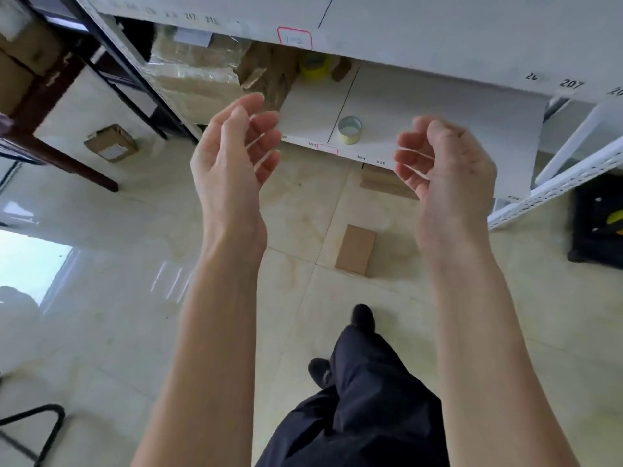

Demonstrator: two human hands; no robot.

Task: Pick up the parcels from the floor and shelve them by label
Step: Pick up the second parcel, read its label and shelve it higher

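Note:
My left hand [232, 153] and my right hand [445, 160] are raised in front of me, palms facing each other, fingers curled and apart, holding nothing. Below and between them a small brown cardboard parcel [355, 249] lies on the tiled floor. Another brown parcel with a white label [111, 143] lies on the floor at the left, by a table leg. A third flat brown parcel [384, 182] shows partly under the white shelf [438, 106]. The shelf edge carries small number labels.
On the white shelf stand a clear tape roll [349, 129], a yellow tape roll [316, 67] and a large wrapped box [199, 82]. A dark wooden table [50, 106] is at the left, a black crate [598, 224] at the right, a black stool frame [37, 429] at the bottom left.

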